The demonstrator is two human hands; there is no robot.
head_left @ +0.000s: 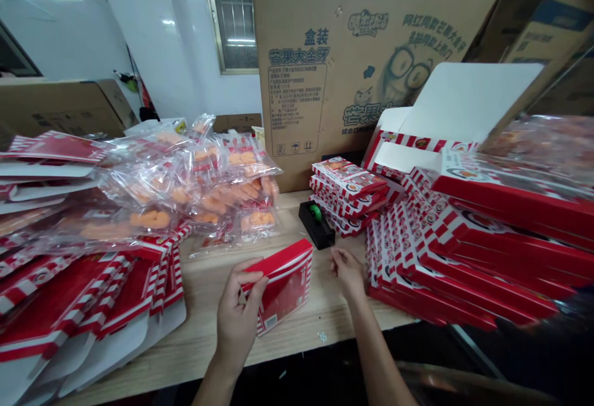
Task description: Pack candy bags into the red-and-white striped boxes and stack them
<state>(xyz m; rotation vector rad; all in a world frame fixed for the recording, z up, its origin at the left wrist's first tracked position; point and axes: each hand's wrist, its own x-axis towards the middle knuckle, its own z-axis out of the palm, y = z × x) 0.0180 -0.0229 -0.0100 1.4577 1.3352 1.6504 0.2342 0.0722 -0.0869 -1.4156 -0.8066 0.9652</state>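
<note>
At the far left of the counter (297,347), flat red-and-white box blanks (88,294) are stacked in overlapping piles, apparently not yet folded. Just right of and behind them, a heap of clear bags of orange sweets (185,183) is laid, none of which is seen boxed. A large share of the material is therefore judged to remain unprocessed.

At the centre, a small red box (285,285) is held tilted above the counter by the left hand (239,313), its fingers wrapped around the box's near end. Whether the box is filled cannot be told. The right hand (348,273) is held just beside the box, on its right, not touching it, with the fingers loosely curled and narrowly parted. A black tape dispenser (315,223) with a green roll is placed beyond the box, between it and the right hand.

Further right, a short stack of closed small boxes (348,186) is placed. At the far right, many closed red boxes (464,263) are piled, and these are judged to be completed units.
</note>
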